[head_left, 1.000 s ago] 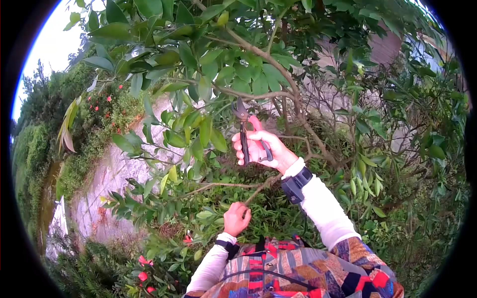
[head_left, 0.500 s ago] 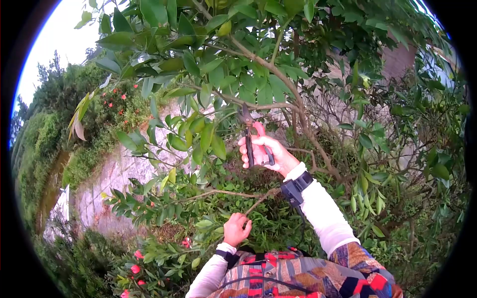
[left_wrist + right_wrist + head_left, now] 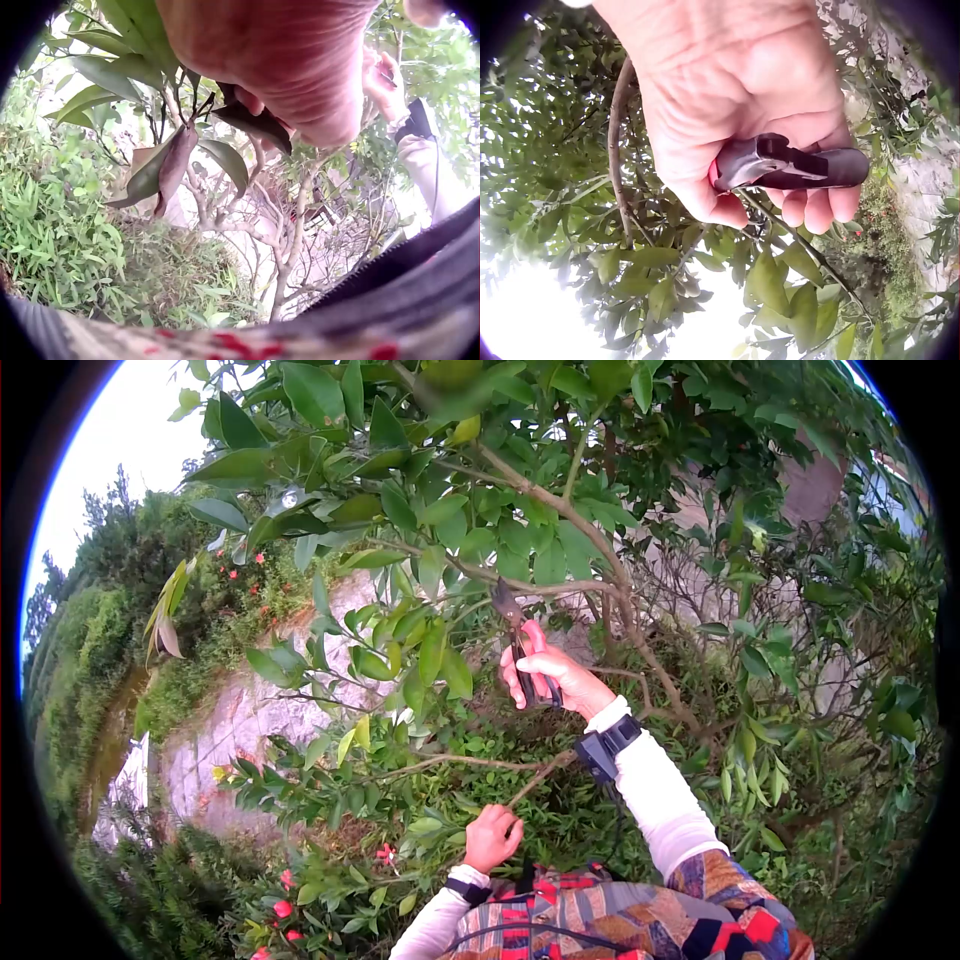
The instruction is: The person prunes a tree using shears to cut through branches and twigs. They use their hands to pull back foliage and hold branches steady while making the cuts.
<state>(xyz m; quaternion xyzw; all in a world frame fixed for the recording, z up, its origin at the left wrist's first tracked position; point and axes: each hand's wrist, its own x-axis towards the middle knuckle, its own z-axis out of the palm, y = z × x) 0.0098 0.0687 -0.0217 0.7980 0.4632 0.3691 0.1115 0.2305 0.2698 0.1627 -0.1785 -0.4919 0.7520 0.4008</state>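
My right hand [image 3: 548, 678] grips a pair of pruning shears [image 3: 515, 622] with red and black handles, thumb on one side and fingers round the other. The blades point up, their tips overlapping a thin branch [image 3: 560, 588] in the head view. From the right wrist view, the dark handle ends [image 3: 802, 166] lie across the fingers. Lower down, my left hand [image 3: 492, 837] holds a slanting lower branch [image 3: 535, 780] with curled fingers. In the left wrist view, the palm [image 3: 277, 60] hides most of that grip, with dark green leaves [image 3: 225, 161] hanging beside it.
A thicker limb [image 3: 605, 545] rises behind the shears. Leafy twigs [image 3: 430, 650] hang left of the right hand. Bare twiggy growth [image 3: 690, 580] stands to the right. Beyond are a pale paved strip [image 3: 240, 725] and red flowers [image 3: 283, 909] at lower left.
The shears' handles have come closer together and the blades have narrowed. The head view has shifted, so the scene sits slightly lower and further right. The left hand keeps its hold.
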